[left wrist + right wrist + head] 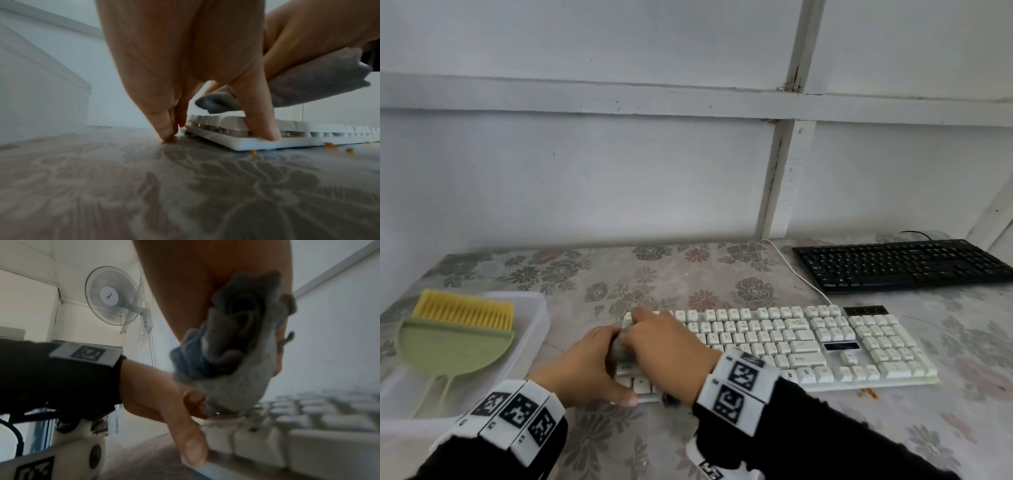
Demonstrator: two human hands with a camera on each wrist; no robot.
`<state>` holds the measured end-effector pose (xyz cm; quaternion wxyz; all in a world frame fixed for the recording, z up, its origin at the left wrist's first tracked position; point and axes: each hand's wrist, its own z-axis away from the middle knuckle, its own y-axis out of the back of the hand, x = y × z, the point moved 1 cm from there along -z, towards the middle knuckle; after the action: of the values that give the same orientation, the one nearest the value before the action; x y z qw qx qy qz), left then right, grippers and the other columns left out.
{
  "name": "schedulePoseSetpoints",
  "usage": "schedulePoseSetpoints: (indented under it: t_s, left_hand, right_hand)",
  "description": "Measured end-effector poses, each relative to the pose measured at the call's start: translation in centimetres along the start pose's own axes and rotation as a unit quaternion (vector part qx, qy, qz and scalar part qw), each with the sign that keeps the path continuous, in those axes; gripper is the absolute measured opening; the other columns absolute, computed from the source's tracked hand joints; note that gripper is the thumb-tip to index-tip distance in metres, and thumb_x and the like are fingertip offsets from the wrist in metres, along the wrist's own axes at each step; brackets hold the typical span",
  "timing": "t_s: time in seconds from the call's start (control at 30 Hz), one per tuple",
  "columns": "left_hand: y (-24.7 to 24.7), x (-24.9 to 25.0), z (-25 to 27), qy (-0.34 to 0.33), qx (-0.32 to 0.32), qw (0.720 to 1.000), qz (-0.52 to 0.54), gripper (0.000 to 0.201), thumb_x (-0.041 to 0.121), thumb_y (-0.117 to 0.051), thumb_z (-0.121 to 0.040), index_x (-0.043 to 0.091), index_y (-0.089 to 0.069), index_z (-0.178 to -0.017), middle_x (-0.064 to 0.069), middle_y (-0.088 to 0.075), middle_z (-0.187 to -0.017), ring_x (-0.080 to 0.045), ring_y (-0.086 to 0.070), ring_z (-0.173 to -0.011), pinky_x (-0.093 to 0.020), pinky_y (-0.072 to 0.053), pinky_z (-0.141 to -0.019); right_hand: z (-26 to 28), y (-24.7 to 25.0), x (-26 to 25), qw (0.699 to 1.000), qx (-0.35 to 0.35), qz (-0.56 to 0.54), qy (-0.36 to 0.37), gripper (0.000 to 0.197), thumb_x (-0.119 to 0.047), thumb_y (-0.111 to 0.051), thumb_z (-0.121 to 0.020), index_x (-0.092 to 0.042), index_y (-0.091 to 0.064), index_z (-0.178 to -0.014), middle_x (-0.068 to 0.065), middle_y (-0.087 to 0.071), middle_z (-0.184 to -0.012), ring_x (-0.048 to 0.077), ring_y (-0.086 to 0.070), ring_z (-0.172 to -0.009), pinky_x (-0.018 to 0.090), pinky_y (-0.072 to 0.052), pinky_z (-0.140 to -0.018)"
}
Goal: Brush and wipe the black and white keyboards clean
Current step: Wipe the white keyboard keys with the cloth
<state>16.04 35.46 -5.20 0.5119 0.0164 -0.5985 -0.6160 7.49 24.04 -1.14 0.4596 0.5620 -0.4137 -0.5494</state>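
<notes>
Cloth (236, 369): grey, bunched, sitting low over the left end of the white keyboard (808, 342); the right hand (667, 346) is gripping it with curled fingers and appears to be wiping the keys there.
Left hand (582, 370): bracing that same end, thumb pressing on the front edge of the frame, fingertips (167, 134) touching the table (722, 274) just beside the keyboard's left end; fingers are lying fairly straight, holding nothing.
Black keyboard (900, 263): lying at the far right of the table, well apart from both hands, nobody attending to it.
Brush (465, 308): yellow bristles, resting with the green dustpan (452, 346) in the clear tray (530, 346) at the left, not in use.
Crumbs (331, 145): small orange bits lying on the table along the white keyboard's front edge.
Progress: wiping looks to be starting at the left keys, so most of the white keyboard is probably waiting; the crumbs and the whole black keyboard seem left to do.
</notes>
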Motion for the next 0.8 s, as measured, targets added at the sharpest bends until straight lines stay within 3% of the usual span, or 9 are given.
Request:
schedulePoseSetpoints:
  t_s: [0.1, 0.17, 0.3, 0.37, 0.47, 0.57, 0.63, 0.73, 0.8]
  left_hand:
    - [-0.1, 0.0, -0.1, -0.003, 0.005, 1.0, -0.008, 0.095, 0.034, -0.089, -0.055, 0.025, -0.034, -0.132, 0.008, -0.043, -0.127, -0.008, -0.046, -0.113, -0.018, -0.038, -0.089]
    - [0.0, 0.0, 0.0, -0.002, 0.003, 1.0, -0.01, 0.098, 0.035, -0.088, -0.055, 0.023, -0.033, -0.135, 0.008, -0.043, -0.128, -0.008, -0.046, -0.114, -0.021, -0.04, -0.093]
    - [0.2, 0.1, 0.1, -0.003, 0.0, 1.0, -0.02, 0.107, 0.041, -0.087, -0.052, 0.025, -0.029, -0.14, 0.009, -0.039, -0.132, -0.008, -0.043, -0.117, -0.025, -0.038, -0.102]
    - [0.2, 0.1, 0.1, -0.004, -0.001, 1.0, -0.018, 0.107, 0.04, -0.087, -0.053, 0.025, -0.028, -0.14, 0.008, -0.039, -0.133, -0.009, -0.042, -0.119, -0.026, -0.036, -0.104]
    - [0.2, 0.0, 0.1, -0.001, -0.007, 1.0, 0.0, 0.109, 0.042, -0.087, -0.049, 0.027, -0.029, -0.14, 0.009, -0.04, -0.133, -0.009, -0.044, -0.12, -0.031, -0.037, -0.106]
    - [0.2, -0.1, 0.1, -0.008, -0.01, 1.0, 0.006, 0.111, 0.047, -0.086, -0.043, 0.031, -0.032, -0.138, 0.012, -0.042, -0.132, -0.008, -0.045, -0.12, -0.034, -0.039, -0.107]
    - [0.2, -0.3, 0.1, -0.005, -0.012, 1.0, 0.006, 0.111, 0.048, -0.086, -0.042, 0.031, -0.032, -0.137, 0.012, -0.043, -0.132, -0.008, -0.046, -0.119, -0.035, -0.04, -0.106]
    - [0.1, -0.4, 0.0, -0.001, -0.013, 1.0, 0.004, 0.111, 0.049, -0.086, -0.042, 0.028, -0.032, -0.137, 0.011, -0.042, -0.133, -0.008, -0.046, -0.118, -0.033, -0.04, -0.105]
    - [0.1, -0.3, 0.0, 0.0, -0.012, 1.0, -0.001, 0.111, 0.046, -0.086, -0.046, 0.027, -0.029, -0.139, 0.01, -0.04, -0.135, -0.009, -0.044, -0.12, -0.031, -0.039, -0.106]
  right_hand:
    - [-0.6, -0.8, -0.8, 0.999, 0.002, 0.031, -0.025, 0.022, -0.003, -0.049, -0.09, -0.003, -0.066, -0.103, 0.012, -0.043, -0.113, 0.038, -0.046, -0.104, 0.044, -0.045, -0.083]
    - [0.0, -0.7, 0.1, 0.999, 0.005, 0.041, -0.023, 0.023, -0.004, -0.047, -0.091, -0.006, -0.067, -0.104, 0.012, -0.043, -0.116, 0.035, -0.045, -0.104, 0.045, -0.045, -0.084]
    - [1.5, -0.5, 2.9, 0.999, 0.017, 0.028, -0.005, 0.021, -0.001, -0.052, -0.085, -0.012, -0.068, -0.091, 0.008, -0.042, -0.095, 0.035, -0.051, -0.097, 0.043, -0.049, -0.08]
    - [2.3, -0.3, 3.8, 1.0, 0.016, 0.011, -0.017, 0.021, 0.0, -0.051, -0.084, -0.011, -0.069, -0.091, 0.004, -0.035, -0.09, 0.035, -0.052, -0.094, 0.038, -0.048, -0.08]
    - [3.5, 0.5, 4.8, 0.999, 0.005, 0.004, -0.037, 0.026, 0.005, -0.049, -0.082, -0.012, -0.068, -0.086, 0.001, -0.036, -0.091, 0.031, -0.054, -0.091, 0.031, -0.043, -0.077]
    - [4.3, 1.7, 6.2, 0.996, -0.005, -0.018, -0.087, 0.018, 0.001, -0.048, -0.085, -0.001, -0.065, -0.081, -0.001, -0.036, -0.083, 0.026, -0.055, -0.08, 0.018, -0.032, -0.059]
    - [4.6, 2.5, 6.8, 0.992, 0.015, -0.04, -0.116, 0.024, -0.009, -0.049, -0.091, -0.001, -0.067, -0.078, 0.0, -0.037, -0.082, 0.022, -0.05, -0.076, 0.012, -0.025, -0.053]
    - [4.6, 2.4, 6.7, 0.992, 0.045, -0.06, -0.101, 0.032, -0.005, -0.05, -0.091, -0.018, -0.053, -0.063, 0.0, -0.045, -0.091, 0.021, -0.055, -0.085, 0.019, -0.036, -0.066]
    - [4.4, 0.9, 6.2, 0.996, 0.031, -0.033, -0.077, 0.022, 0.002, -0.052, -0.084, -0.014, -0.06, -0.071, 0.001, -0.046, -0.09, 0.024, -0.056, -0.084, 0.025, -0.037, -0.072]
